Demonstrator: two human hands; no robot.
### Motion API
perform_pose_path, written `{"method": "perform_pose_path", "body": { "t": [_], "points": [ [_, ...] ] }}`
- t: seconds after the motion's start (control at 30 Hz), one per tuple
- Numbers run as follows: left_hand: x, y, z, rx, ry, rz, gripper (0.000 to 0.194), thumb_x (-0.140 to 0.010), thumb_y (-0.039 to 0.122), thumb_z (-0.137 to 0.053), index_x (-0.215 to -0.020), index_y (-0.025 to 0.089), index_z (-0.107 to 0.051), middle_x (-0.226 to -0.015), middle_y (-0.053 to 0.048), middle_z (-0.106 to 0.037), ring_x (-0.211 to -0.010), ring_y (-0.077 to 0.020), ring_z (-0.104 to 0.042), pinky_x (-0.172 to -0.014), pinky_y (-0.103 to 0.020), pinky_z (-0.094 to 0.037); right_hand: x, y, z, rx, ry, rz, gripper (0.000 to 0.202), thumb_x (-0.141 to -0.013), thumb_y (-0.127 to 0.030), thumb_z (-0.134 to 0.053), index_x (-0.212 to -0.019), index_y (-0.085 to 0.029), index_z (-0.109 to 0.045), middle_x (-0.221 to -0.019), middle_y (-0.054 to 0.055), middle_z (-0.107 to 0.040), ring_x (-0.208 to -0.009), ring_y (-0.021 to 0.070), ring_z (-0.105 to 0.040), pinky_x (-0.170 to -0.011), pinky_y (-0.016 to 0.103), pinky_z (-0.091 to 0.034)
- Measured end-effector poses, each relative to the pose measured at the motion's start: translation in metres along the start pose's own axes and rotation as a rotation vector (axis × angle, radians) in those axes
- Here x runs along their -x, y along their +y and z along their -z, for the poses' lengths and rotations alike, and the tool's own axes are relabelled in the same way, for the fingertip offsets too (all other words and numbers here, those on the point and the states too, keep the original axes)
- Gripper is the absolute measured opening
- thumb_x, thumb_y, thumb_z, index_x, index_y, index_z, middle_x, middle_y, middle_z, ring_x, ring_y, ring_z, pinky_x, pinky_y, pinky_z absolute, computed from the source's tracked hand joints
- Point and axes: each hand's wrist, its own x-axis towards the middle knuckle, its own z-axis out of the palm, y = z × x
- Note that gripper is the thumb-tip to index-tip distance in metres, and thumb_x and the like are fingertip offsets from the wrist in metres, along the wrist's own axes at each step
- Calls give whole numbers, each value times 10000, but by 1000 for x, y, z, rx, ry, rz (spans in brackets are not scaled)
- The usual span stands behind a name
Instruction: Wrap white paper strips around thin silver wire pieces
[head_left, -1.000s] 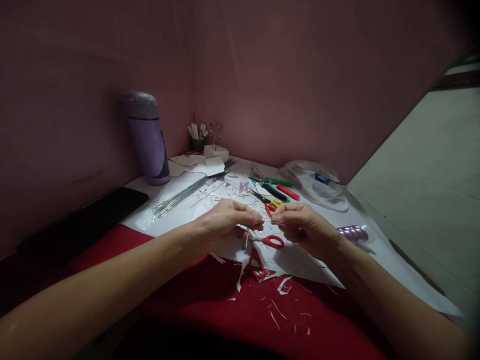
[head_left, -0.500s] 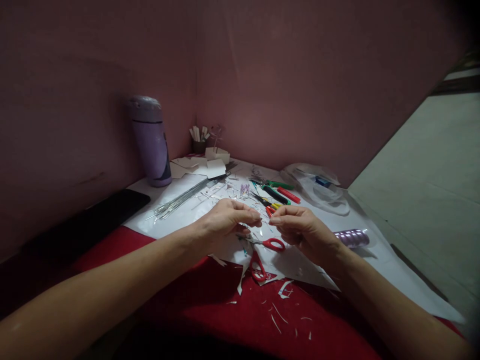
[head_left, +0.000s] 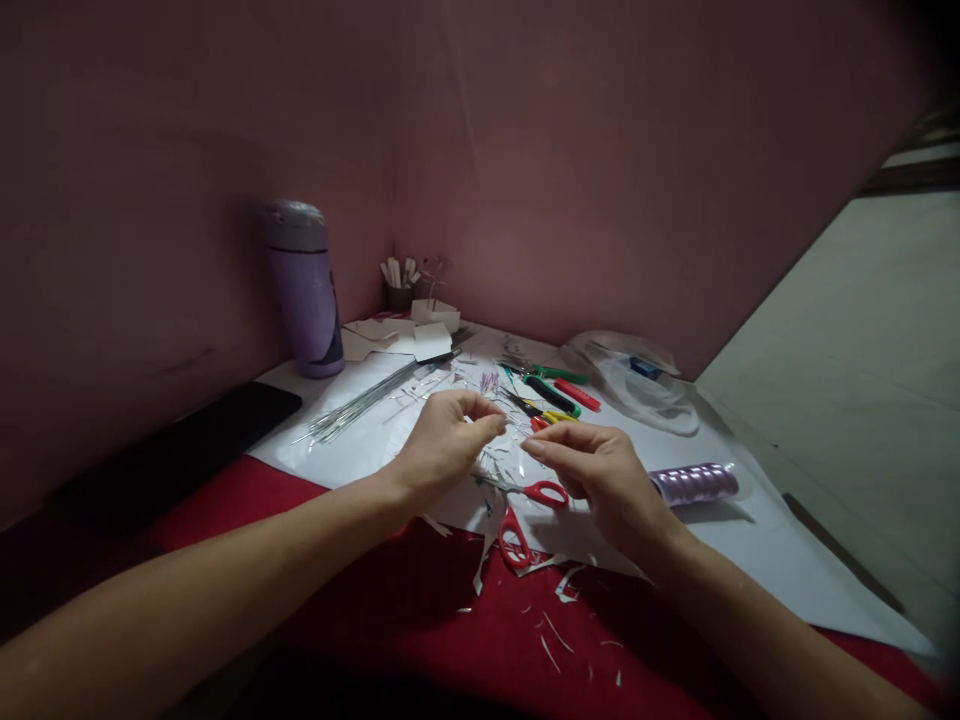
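Observation:
My left hand (head_left: pixel 454 437) is pinched above the white sheet (head_left: pixel 356 450), thumb against forefinger; anything between them is too small to make out. Facing it across a narrow gap, my right hand (head_left: pixel 592 460) is pinched too, and what it may hold cannot be seen. Red-handled scissors (head_left: pixel 546 493) lie open just below the hands. Behind my right hand are yellow-and-red-handled scissors (head_left: pixel 555 416), dark-and-green-handled pliers (head_left: pixel 553 394) and a red tool (head_left: pixel 577 393). A small bundle of purple pieces (head_left: pixel 489 382) lies beyond my left hand.
A purple bottle (head_left: pixel 304 290) stands back left, near thin wires (head_left: pixel 360 400). A purple spool (head_left: pixel 697 483) lies at right, with a plastic bag (head_left: pixel 637 380) behind it. Paper scraps (head_left: pixel 551 635) litter the red cloth (head_left: pixel 420 640). Cut cards (head_left: pixel 431 341) lie at the back.
My left hand has turned slightly and shifted left, its thumb and forefinger now more arched. My right hand has moved slightly left and turned. The view has shifted a little.

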Motion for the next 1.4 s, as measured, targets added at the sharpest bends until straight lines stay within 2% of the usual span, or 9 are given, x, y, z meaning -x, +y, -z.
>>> {"method": "perform_pose_path", "body": {
  "t": [0.2,0.4,0.53,0.67,0.8,0.93,1.07,1.23,1.4],
  "points": [
    [2,1,0,-164,-63,-64,121,-721,205,-554,-668,130,-632,-645,-21,-605,-617,-119,-510,-595,-246,-377,-2,-5,8,202,73,215,145,-699,-287,-679,-643,-159,-643,-551,-18,-504,-510,97,-380,-472,248,-272],
    [1,0,0,131,-214,76,111,-682,233,-615,-704,126,-638,-662,-32,-628,-627,-120,-536,-617,-250,-395,-16,6,21,18,-41,-6,191,-666,-325,-709,-630,-165,-611,-471,-61,-440,-406,49,-253,-395,216,-159],
    [-1,0,2,182,-120,96,121,-680,241,-612,-669,122,-636,-657,-34,-625,-624,-116,-531,-636,-252,-389,-10,12,7,-60,-73,-110,176,-654,-316,-715,-615,-178,-611,-419,-87,-375,-382,49,-255,-392,209,-217],
    [-2,0,3,3,20,41,100,-677,222,-596,-652,130,-625,-625,-17,-600,-594,-118,-504,-591,-250,-377,5,0,-5,117,-55,94,150,-670,-307,-704,-629,-168,-663,-524,-27,-501,-484,88,-389,-457,236,-312],
    [0,1,1,-105,-41,-21,101,-697,207,-572,-652,135,-628,-634,-22,-602,-612,-124,-512,-594,-252,-383,0,-12,8,189,53,247,132,-707,-301,-689,-675,-173,-676,-559,-11,-524,-524,104,-418,-470,243,-322],
    [2,1,0,96,-168,45,104,-687,227,-600,-695,130,-637,-675,-42,-631,-638,-130,-543,-626,-258,-406,-17,0,24,73,43,100,177,-677,-324,-718,-655,-163,-649,-514,-36,-488,-439,67,-341,-406,214,-270],
    [0,0,4,152,-83,53,122,-689,247,-596,-683,132,-635,-694,-47,-641,-662,-135,-548,-669,-264,-407,-12,18,10,24,13,-11,180,-672,-331,-714,-641,-165,-651,-529,-22,-516,-444,87,-399,-396,217,-307],
    [-3,2,6,-63,82,5,102,-683,216,-576,-652,139,-636,-658,-30,-623,-654,-145,-538,-640,-265,-396,8,0,-9,242,-41,244,120,-723,-295,-674,-704,-183,-711,-617,18,-616,-574,141,-506,-501,252,-387],
    [0,4,3,24,-123,11,105,-695,220,-581,-682,131,-634,-669,-33,-624,-650,-134,-538,-625,-256,-402,-16,-18,14,301,114,297,135,-720,-307,-684,-695,-175,-685,-571,1,-564,-525,116,-457,-476,246,-345]
  ]
}}
